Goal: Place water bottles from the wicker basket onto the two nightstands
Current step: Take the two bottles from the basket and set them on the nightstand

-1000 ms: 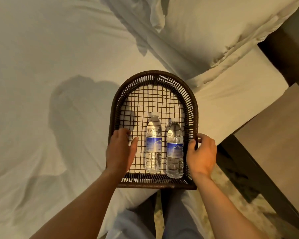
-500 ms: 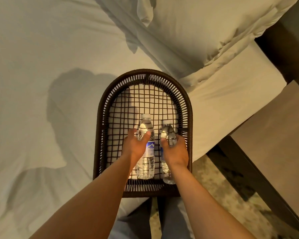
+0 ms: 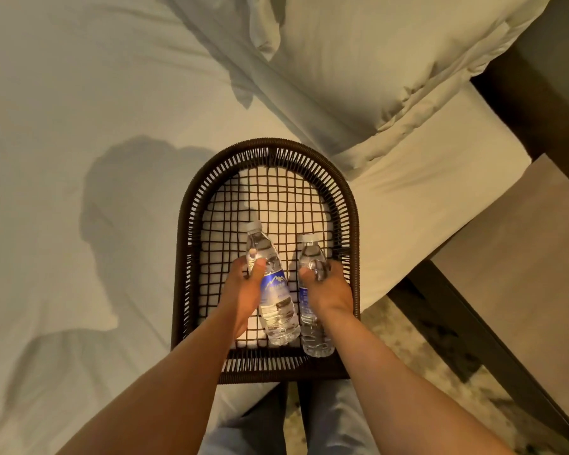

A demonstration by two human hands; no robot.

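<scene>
On the white bed (image 3: 79,93) sits a dark wicker basket (image 3: 184,257) with its flat end at the mattress edge. Inside it, the left hand (image 3: 243,290) has its fingers clamped around the left water bottle (image 3: 278,310), which tilts leftward at the cap. Just beside it, the right hand (image 3: 329,290) grips the right water bottle (image 3: 316,336) by its upper body. A pillow (image 3: 391,60) lies beyond the basket, and a nightstand (image 3: 523,274) stands at right.
</scene>
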